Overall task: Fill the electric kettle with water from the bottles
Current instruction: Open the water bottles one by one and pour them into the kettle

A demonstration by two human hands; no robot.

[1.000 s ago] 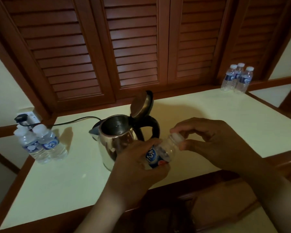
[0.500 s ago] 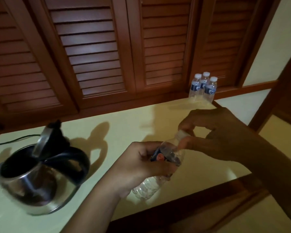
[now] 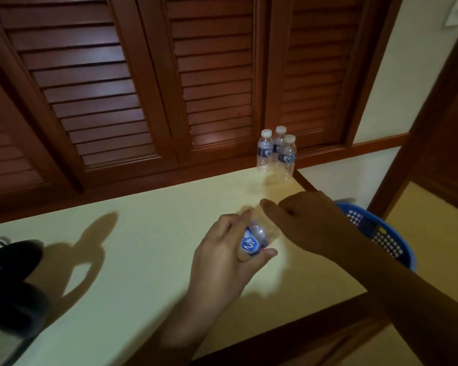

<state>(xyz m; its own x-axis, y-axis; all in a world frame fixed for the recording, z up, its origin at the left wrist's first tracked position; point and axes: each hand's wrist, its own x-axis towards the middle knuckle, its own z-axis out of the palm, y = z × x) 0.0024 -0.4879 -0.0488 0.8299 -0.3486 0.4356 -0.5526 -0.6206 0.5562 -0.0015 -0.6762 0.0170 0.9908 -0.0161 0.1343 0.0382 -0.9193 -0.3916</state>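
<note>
My left hand (image 3: 222, 260) grips a small clear water bottle (image 3: 257, 237) with a blue label, tilted above the pale tabletop (image 3: 148, 273). My right hand (image 3: 310, 223) is at the bottle's top end, its curled fingers and thumb over the cap, which is hidden and blurred. Only the dark handle and lid of the electric kettle (image 3: 11, 291) show, at the far left edge. Three sealed bottles (image 3: 276, 154) with white caps stand together at the table's back right corner.
Dark louvred wooden doors (image 3: 111, 88) run along the back of the table. A blue perforated plastic basket (image 3: 381, 236) sits on the floor past the table's right end. A wooden rim (image 3: 315, 320) borders the front edge.
The view has swung to the right, so the kettle has slid to the left edge and the blue basket has appeared. Both hands stay on the bottle, carried to the right.
</note>
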